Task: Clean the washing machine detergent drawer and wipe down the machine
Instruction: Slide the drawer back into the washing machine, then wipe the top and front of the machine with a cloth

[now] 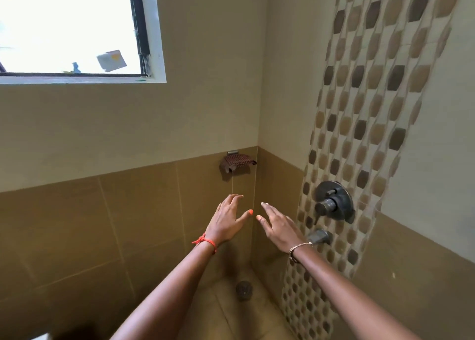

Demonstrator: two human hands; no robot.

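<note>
Head view: tiled shower corner. Left hand (226,220) at frame centre, fingers spread wide, holding nothing; red cord (205,244) on wrist. Right hand (279,226) at its 3 o'clock, likewise spread and empty; thumbs near, apart. Dark valve (334,203) at 3 o'clock of right hand; soap rack (237,164) at 12; floor drain (244,289) at 6. Detergent drawer, machine: whereabouts and look cannot tell.

The lower wall tiles (77,224) are brown, the upper wall (205,95) is beige, the mosaic strip (372,108) has dark and light brown spots, and the wristband (205,243) is orange.
</note>
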